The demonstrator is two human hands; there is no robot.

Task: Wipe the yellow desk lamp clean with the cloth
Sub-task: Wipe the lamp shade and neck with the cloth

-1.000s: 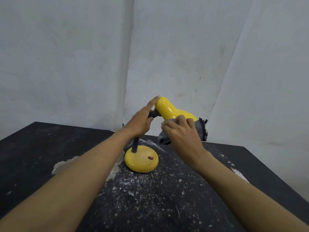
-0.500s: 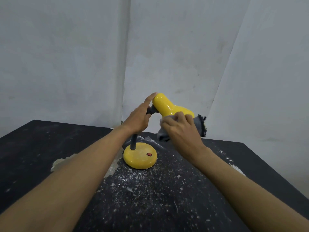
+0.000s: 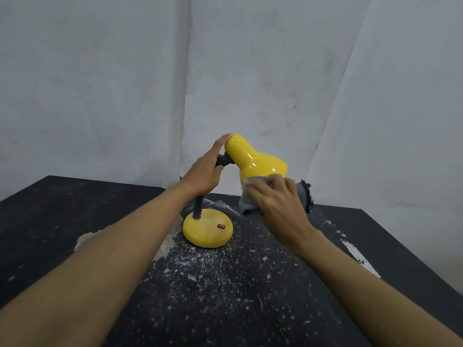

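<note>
Our left hand grips the yellow desk lamp by its grey neck, near the far edge of the table. Our right hand clutches the cloth, pressing it against the shade's lower rim.

We see a glossy, smooth yellow lamp shade, a soft grey cloth with frayed edge, and a matt black table flecked white.

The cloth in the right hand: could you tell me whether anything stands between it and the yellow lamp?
Nothing visible does. The right hand holds the cloth directly against the lower edge of the lamp shade; the left hand grips the neck behind the shade, off to the side.
</note>
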